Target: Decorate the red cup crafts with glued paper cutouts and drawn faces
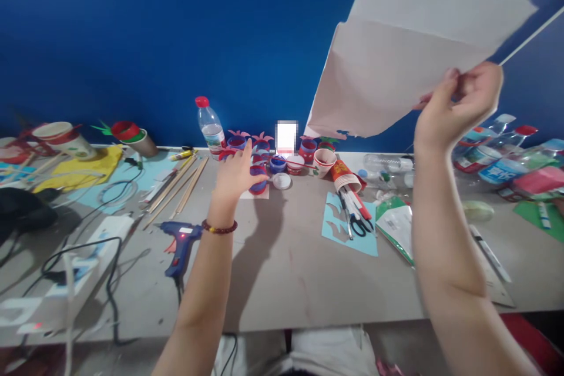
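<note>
Raised at the upper right, my right hand point(462, 97) pinches the lower edge of a large white sheet of paper point(396, 64), which is creased and has ragged torn edges. My left hand point(238, 173) reaches over the table, thumb and index finger apart, with nothing seen in it. It is nearest to a group of small blue and red painted cups point(258, 181), partly hiding them. Beside them are a small blue paint pot point(277, 163) and a round white lid point(281, 181). A clear bottle with a red cap point(211, 126) stands just behind my left hand.
A blue glue gun point(180, 244) with a lit red light lies left of my left forearm, near a white power strip point(83, 270) and cables. Wooden sticks point(174, 191) lie behind it. Right of centre are black-handled scissors point(361, 225), light blue paper point(330, 229) and several plastic bottles point(484, 155).
</note>
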`<state>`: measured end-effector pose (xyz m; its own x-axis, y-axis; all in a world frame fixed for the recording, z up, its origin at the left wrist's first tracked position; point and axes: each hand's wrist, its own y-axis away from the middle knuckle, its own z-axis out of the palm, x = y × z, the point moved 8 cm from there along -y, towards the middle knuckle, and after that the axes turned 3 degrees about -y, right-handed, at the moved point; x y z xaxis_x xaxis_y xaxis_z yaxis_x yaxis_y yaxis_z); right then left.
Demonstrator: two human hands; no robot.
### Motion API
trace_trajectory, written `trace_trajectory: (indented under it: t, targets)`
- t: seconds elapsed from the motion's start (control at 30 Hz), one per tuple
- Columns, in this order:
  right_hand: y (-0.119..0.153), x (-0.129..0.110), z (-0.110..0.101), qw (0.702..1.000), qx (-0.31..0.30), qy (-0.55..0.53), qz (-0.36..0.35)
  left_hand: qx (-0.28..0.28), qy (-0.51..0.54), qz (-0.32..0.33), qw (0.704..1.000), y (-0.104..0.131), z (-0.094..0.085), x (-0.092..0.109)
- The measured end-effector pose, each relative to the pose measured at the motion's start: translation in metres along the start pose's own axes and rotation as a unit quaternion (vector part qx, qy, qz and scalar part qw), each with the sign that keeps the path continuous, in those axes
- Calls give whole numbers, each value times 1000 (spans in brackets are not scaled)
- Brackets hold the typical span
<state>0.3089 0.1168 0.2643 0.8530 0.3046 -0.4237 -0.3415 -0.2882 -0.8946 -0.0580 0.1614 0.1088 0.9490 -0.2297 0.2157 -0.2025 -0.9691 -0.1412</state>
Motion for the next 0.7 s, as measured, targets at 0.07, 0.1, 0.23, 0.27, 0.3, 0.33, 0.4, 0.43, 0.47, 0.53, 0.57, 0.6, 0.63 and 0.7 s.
trace_trajectory:
  t: [0.07,0.1,0.23,0.27,0.3,0.33,0.4,0.43,0.47,0.53,0.57,0.6,0.63,0.7]
  targets:
    - [11,4,-10,995,81,-53,34,49,66,25,996,4,-16,9]
    - [16,6,-13,990,109,-78,47,69,114,42,990,6,-23,14]
    - [37,27,-7,957,126,-219,143,118,295,84,944,10,-38,28]
    - [44,33,-3,944,119,-255,170,124,325,88,934,9,-38,29]
    - [51,38,1,931,110,-285,197,126,352,91,923,9,-37,31]
    - [60,41,6,920,97,-308,224,123,379,95,912,7,-36,32]
    - [78,45,16,901,60,-334,271,112,440,112,884,5,-32,36]
    - [88,45,22,894,38,-341,290,105,473,121,867,4,-30,38]
    - [97,43,28,887,14,-346,306,98,505,128,848,3,-28,39]
    - [115,38,40,872,-27,-357,333,88,564,124,812,1,-23,39]
    - [123,35,45,865,-46,-364,343,82,588,114,797,0,-20,37]
    - [129,31,50,858,-62,-371,351,79,610,100,782,-1,-16,35]
    - [134,26,54,850,-79,-377,358,80,630,82,768,-2,-13,32]
    - [140,18,61,837,-116,-385,371,87,667,41,739,-4,-6,24]
